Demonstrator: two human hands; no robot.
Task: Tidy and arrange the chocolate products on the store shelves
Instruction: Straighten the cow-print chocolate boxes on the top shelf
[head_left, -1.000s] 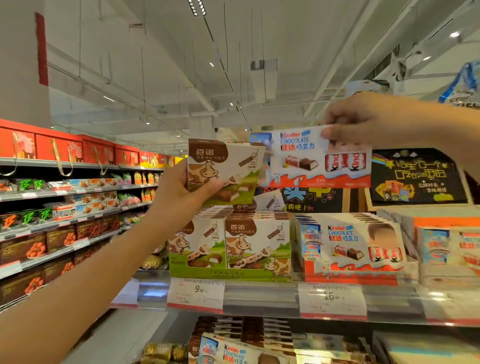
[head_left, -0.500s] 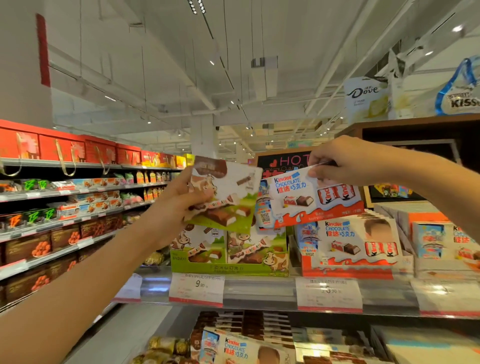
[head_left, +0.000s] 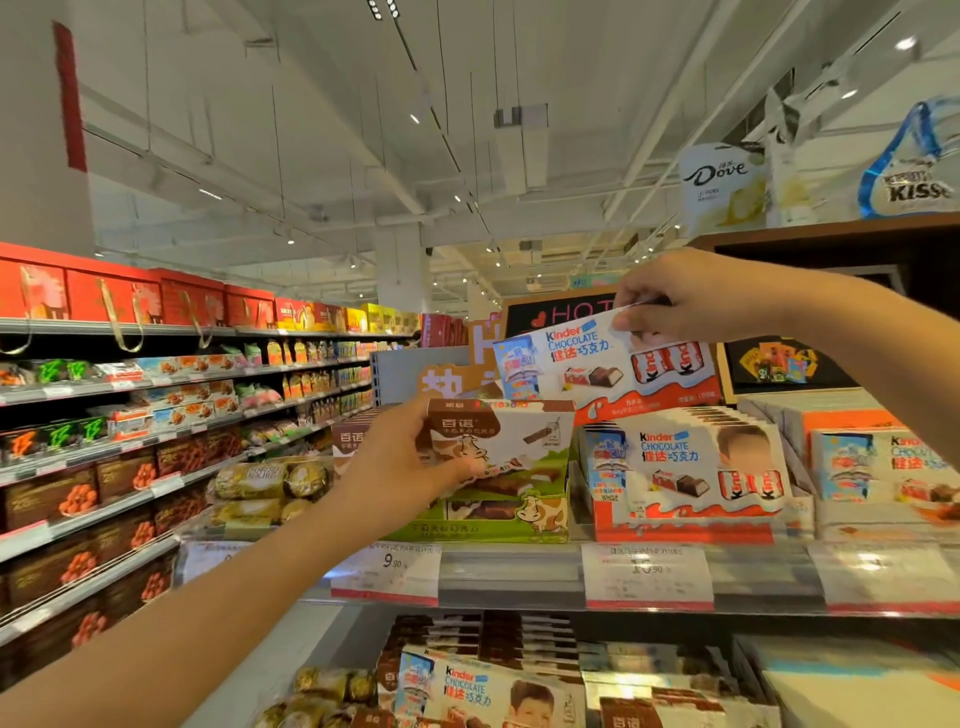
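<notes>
left hand (head_left: 410, 467) grips cow-print box (head_left: 501, 447) — brown, white and green, cartoon cow — at its green shelf tray (head_left: 467, 527) | right hand (head_left: 696, 296) pinches top edge of Kinder box (head_left: 605, 366) — white, orange-red base, tilted — above the Kinder stack (head_left: 691, 475) | price tags (head_left: 647, 574) on the rail below

Two hands, left (head_left: 400, 467) and right (head_left: 691, 296); each holds one box: one cow-print chocolate box (head_left: 511, 447), one Kinder box (head_left: 613, 369). Three price tags (head_left: 647, 574) readable.
</notes>
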